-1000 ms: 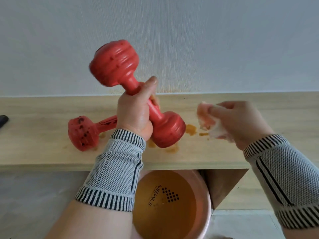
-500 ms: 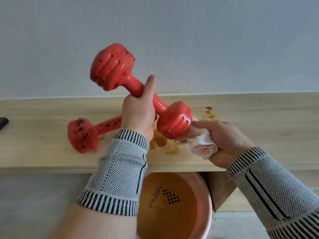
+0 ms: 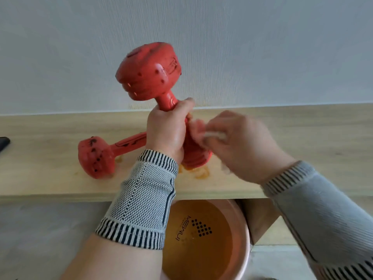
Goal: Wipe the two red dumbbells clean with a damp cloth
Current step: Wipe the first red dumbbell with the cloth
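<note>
My left hand point(image 3: 167, 132) grips the handle of a red dumbbell point(image 3: 148, 74) and holds it nearly upright, its dark-spotted top head raised against the wall and its lower head just above the wooden shelf point(image 3: 302, 138). My right hand point(image 3: 240, 142) presses a damp pinkish-white cloth point(image 3: 203, 131) against the handle and lower head. A second red dumbbell point(image 3: 96, 156), with dark specks on its head, lies on the shelf to the left, its far end hidden behind my left hand.
Orange-brown wet stains point(image 3: 199, 172) mark the shelf under the held dumbbell. A pink basin point(image 3: 245, 229) of brownish water sits on the floor below the shelf edge. A dark object point(image 3: 4, 142) lies at the far left of the shelf. A pale wall rises behind.
The held dumbbell has been tilted more upright. My right hand with the cloth has moved up from under the lower head onto the handle and lower head.
</note>
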`<state>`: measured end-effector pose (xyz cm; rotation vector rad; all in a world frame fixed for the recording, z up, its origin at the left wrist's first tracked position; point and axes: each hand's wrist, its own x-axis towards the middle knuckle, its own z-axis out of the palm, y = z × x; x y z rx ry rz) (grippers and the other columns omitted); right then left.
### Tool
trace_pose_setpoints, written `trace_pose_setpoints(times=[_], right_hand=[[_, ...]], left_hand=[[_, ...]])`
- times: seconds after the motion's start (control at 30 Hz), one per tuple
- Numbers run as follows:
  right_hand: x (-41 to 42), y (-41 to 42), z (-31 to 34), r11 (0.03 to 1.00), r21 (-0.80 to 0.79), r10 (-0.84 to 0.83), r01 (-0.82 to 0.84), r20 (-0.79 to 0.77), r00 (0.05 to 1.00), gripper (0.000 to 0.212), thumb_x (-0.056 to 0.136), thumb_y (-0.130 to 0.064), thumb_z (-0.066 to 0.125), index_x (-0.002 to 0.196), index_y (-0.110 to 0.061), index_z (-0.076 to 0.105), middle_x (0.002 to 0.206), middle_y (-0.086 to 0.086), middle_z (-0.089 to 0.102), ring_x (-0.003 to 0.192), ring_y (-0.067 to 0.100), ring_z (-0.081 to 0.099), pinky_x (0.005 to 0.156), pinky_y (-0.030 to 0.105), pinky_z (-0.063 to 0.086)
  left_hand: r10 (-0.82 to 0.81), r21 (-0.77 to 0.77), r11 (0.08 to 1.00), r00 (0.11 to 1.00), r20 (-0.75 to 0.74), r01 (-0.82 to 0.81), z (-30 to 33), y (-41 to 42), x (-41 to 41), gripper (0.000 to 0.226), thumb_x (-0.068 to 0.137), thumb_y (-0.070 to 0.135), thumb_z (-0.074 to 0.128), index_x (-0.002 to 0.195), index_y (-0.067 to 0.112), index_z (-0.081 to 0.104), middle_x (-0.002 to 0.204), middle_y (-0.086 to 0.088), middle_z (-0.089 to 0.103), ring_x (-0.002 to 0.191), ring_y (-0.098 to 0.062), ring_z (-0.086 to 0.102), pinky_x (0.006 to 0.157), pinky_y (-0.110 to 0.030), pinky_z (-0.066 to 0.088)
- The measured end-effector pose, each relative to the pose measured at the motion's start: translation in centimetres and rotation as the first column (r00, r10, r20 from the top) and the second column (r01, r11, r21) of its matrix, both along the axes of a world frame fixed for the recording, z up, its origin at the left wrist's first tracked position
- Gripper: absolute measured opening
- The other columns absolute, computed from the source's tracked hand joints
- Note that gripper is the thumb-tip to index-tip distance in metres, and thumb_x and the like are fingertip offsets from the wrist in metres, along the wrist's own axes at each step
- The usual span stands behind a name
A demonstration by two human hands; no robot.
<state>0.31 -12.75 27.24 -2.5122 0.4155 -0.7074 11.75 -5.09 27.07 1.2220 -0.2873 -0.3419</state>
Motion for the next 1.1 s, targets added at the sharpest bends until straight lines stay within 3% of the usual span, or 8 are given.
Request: trace_pose_setpoints(times=[0.3, 0.4, 0.5, 0.6, 0.73, 0.83, 0.97, 1.1], right_hand=[[0.1, -0.9, -0.3, 0.992, -0.123, -0.039, 0.028, -0.094, 0.995, 0.023, 0.096, -0.028, 0.054, 0.081, -0.026, 0.072, 0.087, 0.0, 0.066, 0.069, 0.017, 0.061, 0.066, 0.034, 0.051], [-0.8, -2.8, -0.5, 0.948, 0.179, -0.26, 0.263, -0.045, 0.965, 0.032, 0.095, -0.033, 0.057, 0.068, -0.021, 0.069, 0.057, -0.001, 0.066, 0.046, 0.011, 0.06, 0.043, 0.025, 0.046], [-1.2, -3.5, -1.8, 0.521, 0.826, -0.239, 0.217, -0.102, 0.966, 0.02, 0.088, -0.02, 0.066, 0.078, -0.004, 0.071, 0.064, 0.011, 0.069, 0.044, 0.015, 0.059, 0.043, 0.019, 0.039], [-0.8, -3.3, -2.5, 0.03, 0.997, 0.109, 0.071, -0.074, 0.991, 0.027, 0.089, -0.029, 0.058, 0.091, -0.003, 0.065, 0.084, 0.014, 0.063, 0.06, 0.021, 0.057, 0.057, 0.023, 0.025], [-0.9, -2.6, -1.8, -0.136, 0.99, 0.218, 0.023, 0.008, 0.976, 0.031, 0.095, -0.033, 0.045, 0.086, -0.006, 0.057, 0.087, 0.017, 0.052, 0.033, 0.012, 0.052, 0.025, 0.012, 0.027], [-1.3, -2.1, -1.4, -0.19, 0.981, 0.116, -0.029, 0.052, 0.992, 0.026, 0.098, -0.025, 0.043, 0.105, -0.004, 0.056, 0.095, 0.021, 0.05, 0.034, 0.014, 0.056, 0.024, 0.014, 0.03], [-1.1, -1.8, -1.8, -0.039, 0.998, 0.037, -0.048, 0.05, 0.998, 0.022, 0.092, -0.018, 0.054, 0.109, -0.005, 0.058, 0.101, 0.029, 0.058, 0.039, 0.016, 0.054, 0.027, 0.014, 0.028], [-0.8, -1.6, -2.2, 0.114, 0.993, 0.004, -0.029, 0.029, 1.0, 0.019, 0.093, -0.017, 0.059, 0.097, 0.0, 0.066, 0.088, 0.027, 0.067, 0.045, 0.02, 0.057, 0.031, 0.015, 0.029]], left_hand=[[-0.049, -0.063, 0.997, 0.999, 0.007, 0.05, 0.1, 0.0, -0.7, 0.034, 0.084, -0.001, 0.063, 0.054, 0.011, 0.05, 0.045, 0.0, 0.048, 0.041, -0.013, 0.05, 0.047, -0.022, 0.041], [-0.033, -0.149, 0.988, 0.999, -0.011, 0.031, 0.4, 0.1, -0.3, 0.039, 0.081, -0.001, 0.06, 0.047, 0.015, 0.049, 0.047, 0.002, 0.046, 0.048, -0.013, 0.047, 0.054, -0.025, 0.038], [-0.097, -0.325, 0.944, 0.988, -0.124, 0.052, 0.9, 0.4, 0.1, 0.039, 0.086, 0.006, 0.061, 0.051, 0.02, 0.052, 0.049, 0.004, 0.045, 0.046, -0.012, 0.046, 0.054, -0.024, 0.038], [-0.175, -0.379, 0.92, 0.968, -0.182, 0.095, 0.9, 0.5, 0.1, 0.027, 0.085, 0.028, 0.068, 0.068, 0.022, 0.049, 0.055, 0.006, 0.048, 0.05, -0.01, 0.048, 0.058, -0.026, 0.04], [-0.048, -0.209, 0.978, 0.989, -0.137, 0.018, 0.8, 0.8, 0.3, 0.037, 0.079, 0.054, 0.066, 0.075, 0.019, 0.057, 0.059, 0.009, 0.057, 0.057, -0.009, 0.054, 0.069, -0.032, 0.046], [0.051, 0.023, 0.999, 0.995, -0.08, -0.049, 0.8, 1.1, 0.4, 0.049, 0.076, 0.066, 0.064, 0.063, 0.019, 0.07, 0.053, 0.01, 0.059, 0.057, -0.015, 0.05, 0.064, -0.035, 0.04], [0.061, -0.083, 0.993, 0.956, -0.287, -0.088, 0.9, 1.0, 0.2, 0.045, 0.077, 0.061, 0.068, 0.091, 0.018, 0.073, 0.081, 0.009, 0.076, 0.079, -0.009, 0.071, 0.085, -0.04, 0.057], [-0.076, -0.279, 0.959, 0.902, -0.425, -0.05, 1.7, 1.1, 0.6, 0.026, 0.09, 0.038, 0.067, 0.095, 0.012, 0.063, 0.076, 0.004, 0.066, 0.058, -0.008, 0.066, 0.044, -0.027, 0.054]])
